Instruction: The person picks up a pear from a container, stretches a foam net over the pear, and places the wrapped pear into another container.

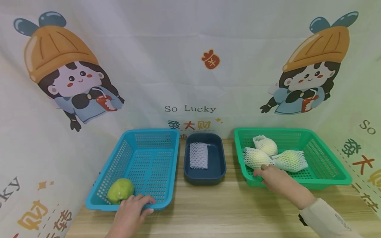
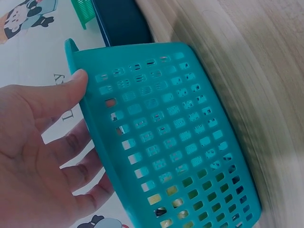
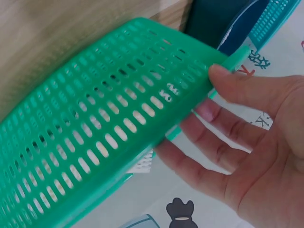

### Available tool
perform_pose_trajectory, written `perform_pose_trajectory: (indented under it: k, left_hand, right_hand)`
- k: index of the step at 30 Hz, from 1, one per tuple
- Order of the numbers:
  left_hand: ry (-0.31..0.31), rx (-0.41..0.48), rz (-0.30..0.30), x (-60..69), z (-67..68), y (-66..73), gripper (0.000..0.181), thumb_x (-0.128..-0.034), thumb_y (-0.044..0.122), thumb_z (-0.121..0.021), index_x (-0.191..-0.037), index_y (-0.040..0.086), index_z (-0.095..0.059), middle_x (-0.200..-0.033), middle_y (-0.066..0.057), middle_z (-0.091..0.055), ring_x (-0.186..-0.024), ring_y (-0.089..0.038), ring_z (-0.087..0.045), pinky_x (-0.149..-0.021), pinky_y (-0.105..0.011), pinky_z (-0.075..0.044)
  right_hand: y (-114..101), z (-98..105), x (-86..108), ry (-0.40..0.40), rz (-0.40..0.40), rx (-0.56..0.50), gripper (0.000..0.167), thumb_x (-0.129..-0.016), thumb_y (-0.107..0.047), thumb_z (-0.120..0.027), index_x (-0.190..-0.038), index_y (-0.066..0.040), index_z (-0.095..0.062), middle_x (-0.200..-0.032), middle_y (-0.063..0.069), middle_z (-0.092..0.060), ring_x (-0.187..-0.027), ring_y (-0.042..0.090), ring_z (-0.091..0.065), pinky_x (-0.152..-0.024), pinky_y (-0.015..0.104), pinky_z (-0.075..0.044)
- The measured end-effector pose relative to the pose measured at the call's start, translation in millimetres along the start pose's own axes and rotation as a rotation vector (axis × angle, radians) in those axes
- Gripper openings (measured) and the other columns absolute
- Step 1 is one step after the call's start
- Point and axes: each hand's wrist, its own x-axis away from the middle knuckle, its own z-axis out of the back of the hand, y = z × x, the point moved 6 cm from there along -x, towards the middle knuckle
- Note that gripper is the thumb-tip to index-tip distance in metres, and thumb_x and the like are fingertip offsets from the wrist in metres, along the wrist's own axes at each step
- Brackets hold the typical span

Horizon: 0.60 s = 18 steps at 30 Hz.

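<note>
My left hand (image 1: 131, 210) holds the near rim of a blue perforated basket (image 1: 176, 158), with the fingers over the rim and the thumb (image 2: 78, 80) on its outer side. Beside those fingers, a bare green fruit (image 1: 120, 190) lies in the basket's near left corner. On the other side, my right hand (image 1: 273, 177) holds the near left rim of a green perforated basket (image 1: 327, 162), its thumb (image 3: 222, 78) outside and fingers over the edge. Inside are three pale green fruits (image 1: 290, 161) in white foam nets, grouped at the left.
Between the baskets stands a dark blue tray (image 1: 217, 167) with a flattened white foam net (image 1: 198, 155) in it. Everything rests on a wood-grain table (image 1: 205, 211). A printed white cloth (image 1: 143, 59) hangs behind and along the sides.
</note>
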Motion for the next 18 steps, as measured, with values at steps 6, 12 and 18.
perform_pose_trajectory:
  k: [6,12,18]
  left_hand:
    - [-0.05,0.005,-0.01,-2.4,2.6,1.0,0.018,-0.0771,0.022,-0.073,-0.093,0.025,-0.065,-0.086,0.01,-0.063,-0.081,-0.012,-0.055,-0.074,-0.039,-0.046]
    - [-0.183,0.061,-0.079,-8.2,5.5,0.1,0.019,-0.081,0.027,-0.069,-0.098,0.019,-0.066,-0.096,0.003,-0.067,-0.091,-0.022,-0.061,-0.077,-0.047,-0.049]
    - [-0.381,0.215,-0.115,-17.0,12.6,-1.5,0.032,-0.0875,0.032,-0.061,-0.111,0.011,-0.063,-0.105,-0.007,-0.067,-0.098,-0.03,-0.062,-0.079,-0.048,-0.051]
  right_hand:
    - [-3,0,3.9,0.081,-0.036,0.036,0.032,-0.067,0.0,-0.077,-0.093,-0.014,-0.063,-0.076,0.002,-0.053,-0.063,0.016,-0.052,-0.051,0.026,-0.046]
    - [-1,-1,6.4,0.097,-0.088,-0.028,0.033,-0.067,0.002,-0.077,-0.095,-0.013,-0.065,-0.076,0.001,-0.054,-0.063,0.012,-0.051,-0.052,0.022,-0.043]
    - [-2,-1,7.7,0.136,-0.105,-0.06,0.033,-0.066,0.003,-0.077,-0.094,-0.011,-0.066,-0.075,0.001,-0.054,-0.061,0.011,-0.049,-0.051,0.021,-0.041]
